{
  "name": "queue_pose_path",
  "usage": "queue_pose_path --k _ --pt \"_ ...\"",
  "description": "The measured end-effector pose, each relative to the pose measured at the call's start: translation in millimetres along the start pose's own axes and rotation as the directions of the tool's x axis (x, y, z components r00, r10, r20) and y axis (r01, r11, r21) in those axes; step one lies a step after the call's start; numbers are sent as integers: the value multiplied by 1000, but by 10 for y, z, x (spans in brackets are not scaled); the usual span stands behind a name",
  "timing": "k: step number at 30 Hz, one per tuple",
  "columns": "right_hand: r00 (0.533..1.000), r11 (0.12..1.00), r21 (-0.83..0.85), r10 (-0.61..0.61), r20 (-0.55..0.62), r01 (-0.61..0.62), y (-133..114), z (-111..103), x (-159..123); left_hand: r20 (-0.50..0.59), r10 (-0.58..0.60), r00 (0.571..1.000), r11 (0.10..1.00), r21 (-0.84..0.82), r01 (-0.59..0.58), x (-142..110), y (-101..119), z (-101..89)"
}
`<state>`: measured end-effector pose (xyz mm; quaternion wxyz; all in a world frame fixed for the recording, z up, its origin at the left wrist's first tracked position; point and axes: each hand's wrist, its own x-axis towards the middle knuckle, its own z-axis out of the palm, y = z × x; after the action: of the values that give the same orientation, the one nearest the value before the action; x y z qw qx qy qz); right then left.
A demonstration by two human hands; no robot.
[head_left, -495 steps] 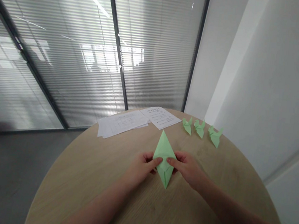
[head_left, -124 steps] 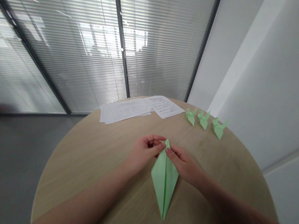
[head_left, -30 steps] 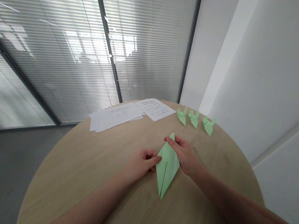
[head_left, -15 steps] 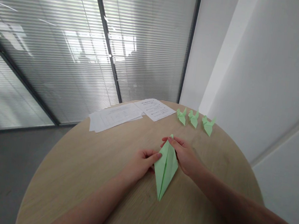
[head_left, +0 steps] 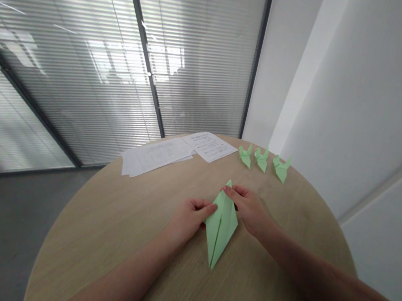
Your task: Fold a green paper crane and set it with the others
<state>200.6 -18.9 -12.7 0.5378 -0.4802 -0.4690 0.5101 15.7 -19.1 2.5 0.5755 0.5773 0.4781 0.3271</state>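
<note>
A light green folded paper [head_left: 221, 223], a long kite shape with a centre crease, lies on the round wooden table [head_left: 123, 238]. My left hand [head_left: 189, 216] has curled fingers and presses a fingertip on the paper's left edge. My right hand [head_left: 248, 209] pinches the paper near its far tip, fingers closed on it. The paper's near point rests on the table toward me.
Three small green folded paper cranes [head_left: 262, 160] stand in a row at the table's far right. White printed sheets [head_left: 172, 154] lie at the far edge. Beyond is a glass wall with blinds [head_left: 106, 59], and a white wall [head_left: 365, 91] stands to the right.
Over the last second my right hand slid slightly along the paper's far tip and the paper's near point shifted a little left. My left hand stays on the left edge.
</note>
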Motion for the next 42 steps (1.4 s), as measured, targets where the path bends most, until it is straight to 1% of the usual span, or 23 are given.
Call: queue_pose_path --k 3,7,10,12,15,18,20,22,23,25,26,29,31,32,36,42 --pt "1000 1000 7 11 -1 -11 0 0 5 9 -1 1000 1000 19 1 -1 11 3" --pt "999 998 54 33 7 -34 -12 16 -5 37 1 999 1000 -5 -1 13 -3 2" --pt "999 997 70 37 9 -38 -26 31 -19 23 13 1000 1000 26 -14 32 -20 -20" --pt "998 995 82 49 28 -51 -32 41 -29 -13 57 998 995 84 -55 43 -21 -44" --pt "992 994 60 85 90 -91 -26 58 -45 -77 136 988 983 137 -124 57 -3 -84" --pt "981 995 -2 101 166 -103 -7 77 -60 -137 197 971 976 119 -181 73 11 -121" --pt "970 993 -46 112 216 -104 5 88 -69 -193 241 951 969 111 -223 83 9 -137" --pt "965 992 -79 117 236 -102 15 93 -74 -234 270 934 963 92 -255 92 4 -142" --pt "966 992 -84 114 231 -97 19 93 -75 -238 277 931 961 73 -267 95 3 -140" --pt "973 993 -75 103 207 -89 26 87 -74 -213 276 937 960 7 -281 96 8 -132" --pt "976 994 -64 98 194 -87 30 83 -73 -182 265 947 961 -34 -275 94 13 -128" --pt "980 996 -39 81 185 -75 34 75 -67 -45 192 980 971 -135 -196 85 31 -128" --pt "980 997 -39 72 186 -66 28 77 -67 10 145 989 977 -157 -141 85 30 -139" --pt "980 997 -44 70 185 -63 23 80 -69 11 132 991 979 -158 -128 89 24 -145" --pt "978 997 -50 69 195 -61 5 90 -78 -58 121 991 981 -146 -129 121 -19 -162" --pt "975 995 -57 88 203 -78 24 91 -84 -105 117 988 988 -89 -126 115 -52 -138"
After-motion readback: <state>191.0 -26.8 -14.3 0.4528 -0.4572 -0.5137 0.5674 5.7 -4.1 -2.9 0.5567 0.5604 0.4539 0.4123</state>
